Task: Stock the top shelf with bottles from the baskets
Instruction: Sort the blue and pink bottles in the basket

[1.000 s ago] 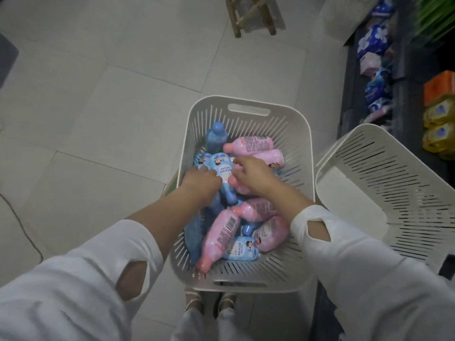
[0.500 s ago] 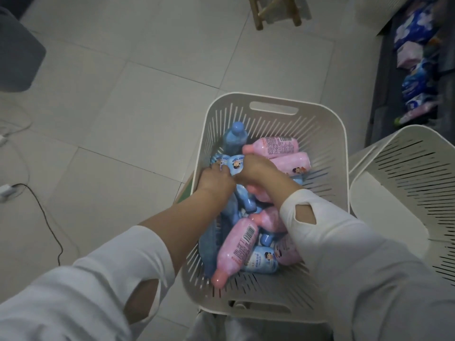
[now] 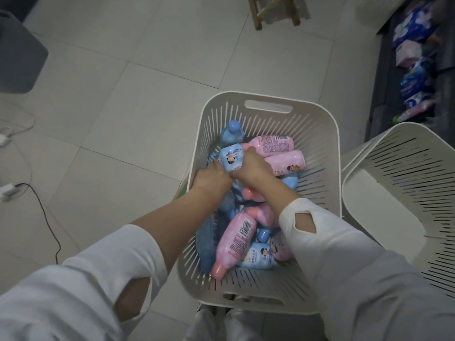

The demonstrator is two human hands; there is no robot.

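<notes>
A white slatted basket on the floor holds several pink and blue bottles. My right hand grips a blue bottle with a cartoon label and holds it raised above the pile. My left hand is beside it, fingers curled down among the blue bottles; what it holds is hidden. Two pink bottles lie at the far side. Another pink bottle with a barcode lies near me.
A second white basket stands tipped at the right. Dark low shelves with packets run along the right edge. Wooden stool legs are at the top. A black cable and a grey object lie at the left.
My right hand has closed round the blue bottle and lifted it from the pile. My left hand has drawn close beside it. The view has shifted, so the basket sits further right.
</notes>
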